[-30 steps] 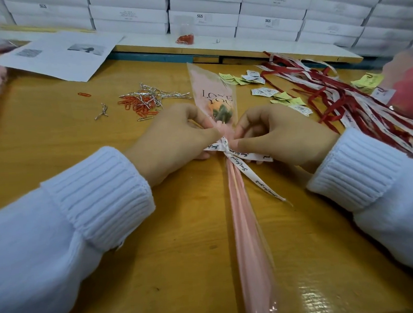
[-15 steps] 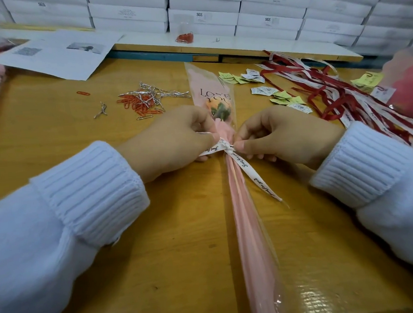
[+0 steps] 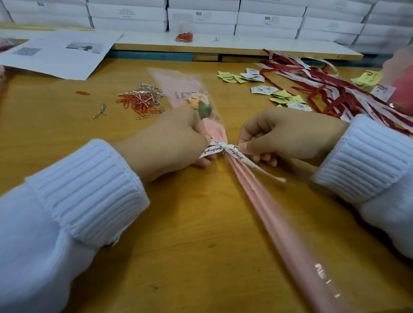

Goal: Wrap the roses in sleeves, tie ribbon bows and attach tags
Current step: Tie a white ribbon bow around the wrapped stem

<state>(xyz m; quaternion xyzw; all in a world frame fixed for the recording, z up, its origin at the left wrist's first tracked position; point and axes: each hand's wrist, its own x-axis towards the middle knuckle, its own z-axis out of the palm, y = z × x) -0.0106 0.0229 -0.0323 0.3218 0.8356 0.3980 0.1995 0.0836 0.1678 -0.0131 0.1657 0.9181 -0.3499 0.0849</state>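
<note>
Starting nearest, at the thin tail of the sleeve, lying flat on the worktop and tapering toward the near edge. Judging it as light film, sliding and crackling easily, creasing if squeezed hard.

Working midway up, at the gathered neck. Pinching one short end of the white ribbon in the left hand, grip clamped on it. Possibly also steadying the sleeve under the curled fingers, though too blurred there for certainty. Pinching the other side of the ribbon in the right hand, grip clamped between thumb and forefinger, leaving a long tail trailing beside the sleeve.

Judging the ribbon soft and limp, likely slipping on the film unless drawn snug. Best taking hold close to the knot, not out at the ends.

Sparing the rose just beyond, sitting inside the wide mouth of the sleeve and probably crushing easily.

Finding open room near left and near right. Crowding farther out: paper clips at left, tags and spare ribbons at right, stacked boxes closing off the back.
</note>
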